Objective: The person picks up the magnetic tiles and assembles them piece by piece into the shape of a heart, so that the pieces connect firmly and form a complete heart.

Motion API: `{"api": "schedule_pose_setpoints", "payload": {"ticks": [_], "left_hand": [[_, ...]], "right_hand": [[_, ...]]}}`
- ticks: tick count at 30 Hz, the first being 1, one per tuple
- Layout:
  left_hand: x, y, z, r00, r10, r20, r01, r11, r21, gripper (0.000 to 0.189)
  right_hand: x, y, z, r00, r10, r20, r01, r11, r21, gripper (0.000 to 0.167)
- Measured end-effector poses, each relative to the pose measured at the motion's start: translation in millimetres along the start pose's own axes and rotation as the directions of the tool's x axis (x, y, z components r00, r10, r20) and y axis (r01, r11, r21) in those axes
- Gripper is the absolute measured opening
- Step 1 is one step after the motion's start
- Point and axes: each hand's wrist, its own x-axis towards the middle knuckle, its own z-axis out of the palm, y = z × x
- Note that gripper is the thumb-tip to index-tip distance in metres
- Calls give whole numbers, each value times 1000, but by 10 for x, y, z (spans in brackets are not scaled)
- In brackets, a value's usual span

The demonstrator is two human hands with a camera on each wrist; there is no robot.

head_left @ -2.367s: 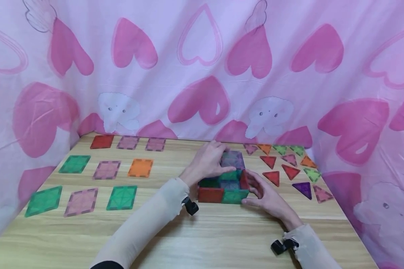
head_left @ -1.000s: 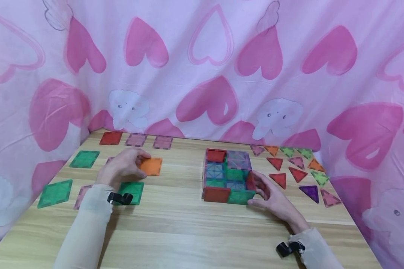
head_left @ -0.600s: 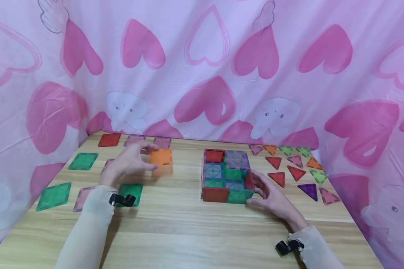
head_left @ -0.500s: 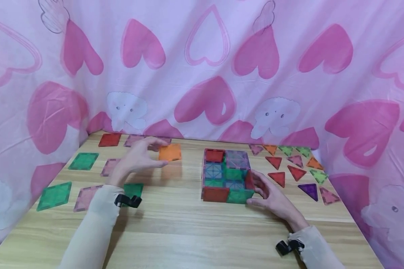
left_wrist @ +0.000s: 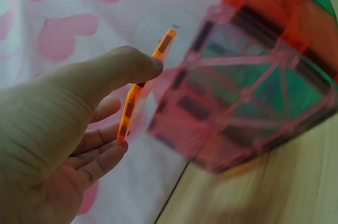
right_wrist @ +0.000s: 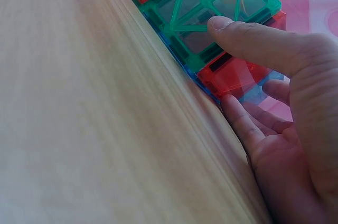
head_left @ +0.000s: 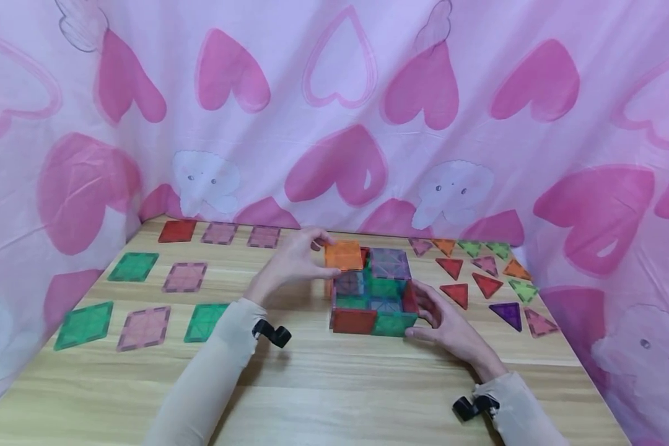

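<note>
An orange square magnetic tile [head_left: 344,256] is pinched between the thumb and fingers of my left hand [head_left: 294,260]. It hangs over the back left of a low box of magnetic tiles [head_left: 355,321]. In the left wrist view the orange tile [left_wrist: 133,97] is seen edge-on, apart from the box's pink side wall. My right hand [head_left: 451,325] holds the box at its front right corner. In the right wrist view the thumb lies on the green front tile [right_wrist: 211,7] and the fingers are by the red side tile [right_wrist: 237,76]. A purple tile [head_left: 390,263] covers the back right of the box.
Square tiles lie on the left of the wooden table [head_left: 334,396], among them a red tile [head_left: 177,231], a green tile [head_left: 83,325] and a pink tile [head_left: 144,328]. Several triangle tiles, including a purple triangle [head_left: 506,314], lie at the right. A pink heart-print curtain [head_left: 334,167] stands behind.
My left hand left the box, picked the orange tile up from the left of the table and carried it right, over the box. My right hand has stayed at the box's corner.
</note>
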Motion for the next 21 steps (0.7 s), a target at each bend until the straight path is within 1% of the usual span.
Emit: {"api": "schedule_pose_setpoints", "payload": {"ticks": [3, 6, 9, 12, 14, 16, 18, 21], "left_hand": [[70, 19, 106, 1000, 26, 16, -26, 999, 33, 53], [97, 36, 170, 999, 16, 36, -18, 998, 61, 53], [104, 43, 206, 999, 1, 53, -4, 998, 65, 55], [107, 39, 199, 998, -5, 69, 2, 999, 47, 65], [106, 7, 162, 998, -4, 69, 2, 1000, 29, 75], [105, -53, 91, 999, -7, 54, 5, 1000, 24, 85], [99, -143, -12, 1000, -10, 18, 9, 999, 40, 92], [64, -330, -194, 998, -29, -55, 34, 997, 75, 94]], "right_hand": [[15, 5, 18, 1000, 7, -1, -7, 1000, 6, 107], [30, 20, 33, 1000, 6, 13, -6, 1000, 6, 107], [29, 22, 30, 1000, 2, 13, -2, 1000, 2, 107], [18, 12, 12, 1000, 0, -2, 0, 1000, 0, 108], [13, 4, 2, 1000, 2, -7, -2, 1000, -2, 108], [10, -1, -1, 1000, 8, -5, -8, 1000, -1, 108], [6, -3, -2, 1000, 15, -1, -15, 1000, 5, 108], [-4, -3, -4, 1000, 23, 4, -23, 1000, 20, 108]]}}
